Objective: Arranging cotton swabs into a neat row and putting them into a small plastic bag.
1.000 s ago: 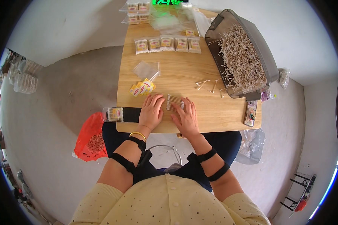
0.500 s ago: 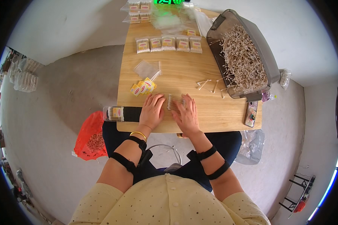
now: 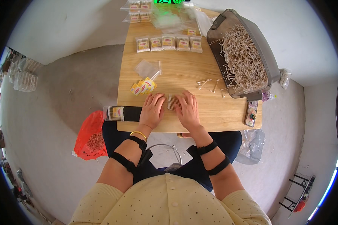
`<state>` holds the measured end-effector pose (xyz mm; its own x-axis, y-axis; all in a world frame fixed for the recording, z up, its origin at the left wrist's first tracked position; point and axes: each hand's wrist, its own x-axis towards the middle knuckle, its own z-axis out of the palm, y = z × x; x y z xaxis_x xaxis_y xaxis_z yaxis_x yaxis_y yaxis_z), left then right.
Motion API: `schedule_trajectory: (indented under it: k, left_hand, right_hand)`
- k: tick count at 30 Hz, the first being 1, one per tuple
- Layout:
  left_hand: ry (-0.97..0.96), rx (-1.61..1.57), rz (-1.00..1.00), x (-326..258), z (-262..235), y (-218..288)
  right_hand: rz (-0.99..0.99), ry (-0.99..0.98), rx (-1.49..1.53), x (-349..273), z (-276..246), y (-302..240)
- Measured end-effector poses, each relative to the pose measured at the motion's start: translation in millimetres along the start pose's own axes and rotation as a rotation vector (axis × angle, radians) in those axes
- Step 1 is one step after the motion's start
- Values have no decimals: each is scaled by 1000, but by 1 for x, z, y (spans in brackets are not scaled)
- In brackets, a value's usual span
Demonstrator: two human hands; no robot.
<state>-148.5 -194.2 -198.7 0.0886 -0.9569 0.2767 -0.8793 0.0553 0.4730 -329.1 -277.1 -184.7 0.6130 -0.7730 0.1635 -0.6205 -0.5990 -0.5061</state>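
A flat row of cotton swabs (image 3: 172, 102) lies on the wooden table (image 3: 184, 71), close to its near edge. Over the right part of that row rests my right hand (image 3: 189, 110), palm down, fingers loosely bent and apart, thumb along the near side of the swabs. Part of the row is hidden under these fingers. Just left of it, my left hand (image 3: 152, 111) lies on the table with nothing visible in it, fingers bent a little. Beyond my left hand are several yellow-and-white cards (image 3: 144, 87) and some clear plastic bags (image 3: 148, 69).
A grey bin (image 3: 273, 69) heaped with loose cotton swabs (image 3: 244, 60) stands at the right. Filled swab packets (image 3: 168, 42) line up farther back. A packet on a black strip (image 3: 132, 113) sits at the left edge, and a phone (image 3: 251, 113) at the right. A red bag (image 3: 88, 138) is below.
My right hand has shifted slightly to the right across the swabs, uncovering more of their left side. My left hand has hardly moved.
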Motion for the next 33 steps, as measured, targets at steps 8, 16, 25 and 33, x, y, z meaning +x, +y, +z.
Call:
schedule_trajectory:
  k: [8, 16, 25, 33]
  left_hand:
    - [-53, 99, 9, 1, 3, 4]
    - [-187, 265, 100, -2, 5, 5]
    - [-201, 108, 93, -22, -10, 24]
    - [-191, 25, 103, -36, -10, 25]
  right_hand:
    - [27, -18, 68, -23, -7, 5]
    - [38, -51, -127, -44, -3, 2]
    - [85, 81, 30, -36, -18, 2]
    - [-65, 91, 46, -10, -13, -4]
